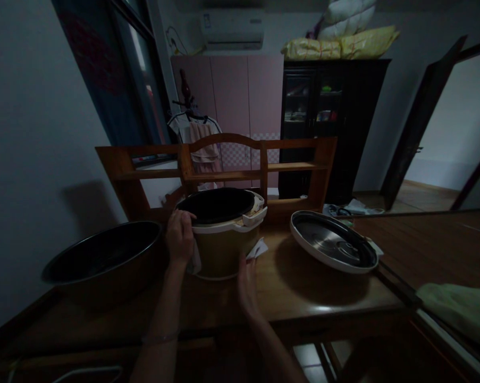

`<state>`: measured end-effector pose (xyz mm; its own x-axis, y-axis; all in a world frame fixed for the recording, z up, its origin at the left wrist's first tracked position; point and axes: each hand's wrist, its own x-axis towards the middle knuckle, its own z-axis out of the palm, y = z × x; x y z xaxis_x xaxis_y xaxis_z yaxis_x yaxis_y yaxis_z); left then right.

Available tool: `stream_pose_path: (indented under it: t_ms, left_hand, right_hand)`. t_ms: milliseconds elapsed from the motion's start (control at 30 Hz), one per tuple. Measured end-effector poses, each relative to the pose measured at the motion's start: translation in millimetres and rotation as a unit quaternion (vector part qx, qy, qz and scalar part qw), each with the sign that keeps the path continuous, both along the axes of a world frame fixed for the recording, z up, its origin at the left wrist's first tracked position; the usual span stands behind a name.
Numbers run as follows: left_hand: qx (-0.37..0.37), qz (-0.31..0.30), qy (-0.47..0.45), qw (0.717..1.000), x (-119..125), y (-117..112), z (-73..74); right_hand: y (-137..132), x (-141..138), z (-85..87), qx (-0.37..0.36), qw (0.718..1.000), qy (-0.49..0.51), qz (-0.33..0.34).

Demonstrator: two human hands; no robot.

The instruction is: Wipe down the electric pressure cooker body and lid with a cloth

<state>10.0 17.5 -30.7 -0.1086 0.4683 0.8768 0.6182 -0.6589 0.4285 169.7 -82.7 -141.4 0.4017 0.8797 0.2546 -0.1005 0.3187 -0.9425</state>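
Note:
A rice cooker body with a gold-brown side and a pale rim stands on the wooden desk, its dark inside facing up without a lid. My left hand is closed over the rim at its left, and a pale cloth-like piece hangs below those fingers. Low on the right side, my right hand holds a white tissue near the cooker wall; the fingertips are partly hidden. Left of the cooker sits a wide dark inner pot. The round lid lies at the right, its metal underside showing.
A wooden shelf rack rises along the back of the desk. At the right are a brown wooden surface and a pale green cloth. A wall stands close on the left, and a dark cabinet farther back.

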Motion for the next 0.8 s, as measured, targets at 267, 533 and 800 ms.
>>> stream_pose_path:
  t_ms: [267,533,800]
  left_hand:
    - [0.018,-0.008,-0.014,1.000,3.1,-1.7,0.4]
    - [0.011,-0.007,-0.013,1.000,2.9,-3.5,1.9]
    - [0.017,-0.009,-0.016,1.000,3.9,-4.7,3.2]
  right_hand:
    - [-30.9,-71.0,-10.6,-0.065,0.998,0.006,0.019]
    - [-58.3,-115.3,-9.9,-0.084,0.990,0.051,0.104]
    - [-57.9,-51.0,0.0,-0.062,0.997,0.047,-0.014]
